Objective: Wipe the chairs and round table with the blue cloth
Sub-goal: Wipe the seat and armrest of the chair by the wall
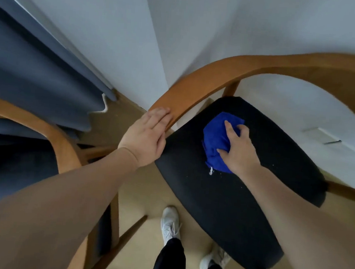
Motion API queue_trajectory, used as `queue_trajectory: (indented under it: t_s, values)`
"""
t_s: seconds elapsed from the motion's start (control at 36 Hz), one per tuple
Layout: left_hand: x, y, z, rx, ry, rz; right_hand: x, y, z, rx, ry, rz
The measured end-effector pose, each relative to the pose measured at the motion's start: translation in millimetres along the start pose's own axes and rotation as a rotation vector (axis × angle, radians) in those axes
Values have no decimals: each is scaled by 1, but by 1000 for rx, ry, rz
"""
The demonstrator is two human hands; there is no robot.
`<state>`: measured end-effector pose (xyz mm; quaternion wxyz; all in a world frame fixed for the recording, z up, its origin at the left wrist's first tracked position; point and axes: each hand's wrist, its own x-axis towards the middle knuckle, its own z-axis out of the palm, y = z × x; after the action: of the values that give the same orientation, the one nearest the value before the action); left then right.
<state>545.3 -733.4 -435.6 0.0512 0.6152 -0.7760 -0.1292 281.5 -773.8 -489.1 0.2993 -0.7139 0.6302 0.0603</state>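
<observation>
— Pressing my right hand [238,148], fingers spread, onto the bunched blue cloth [215,141] near the black padded chair seat's [220,201] back edge.

— Left hand [145,135]?

— Lying flat, bracing the curved wooden armrest [197,83]; I'm judging long overlapping strokes best.

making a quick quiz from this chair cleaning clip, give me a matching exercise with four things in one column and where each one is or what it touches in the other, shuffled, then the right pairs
Things:
1. left hand
2. right hand
3. blue cloth
4. curtain

Places:
A. hangs by the wall at far left
B. bunched on the black seat
C. rests on the wooden armrest
D. presses on the cloth

Pairs: 1-C, 2-D, 3-B, 4-A
</observation>
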Motion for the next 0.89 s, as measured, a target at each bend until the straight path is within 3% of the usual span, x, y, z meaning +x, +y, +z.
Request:
queue_trajectory:
  t_s: [0.08, 0.14, 0.22, 0.31, 0.39, 0.72, 0.89]
  values:
    - [1, -1, 6, 32, 27, 3, 15, 3, 38, -167, -240, 35]
    - [1, -2, 8, 42, 44, 6, 21, 1, 55, -236, -306, 71]
    - [-1, -3, 10, 46, 55, 14, 17, -7, 68, -264, -180, 66]
    - [-1, -2, 9, 39, 59, 19, 6, -7, 81, -308, 19, -59]
    - [1, -2, 9, 29, 55, 22, -1, 4, 100, -418, -35, -172]
    - [2, -4, 11, 40, 41, 11, 42, 24, 80, -378, -1, -175]
    - [0, -6, 10, -26, 27, -10, 78, -12, 65, -135, 170, -169]
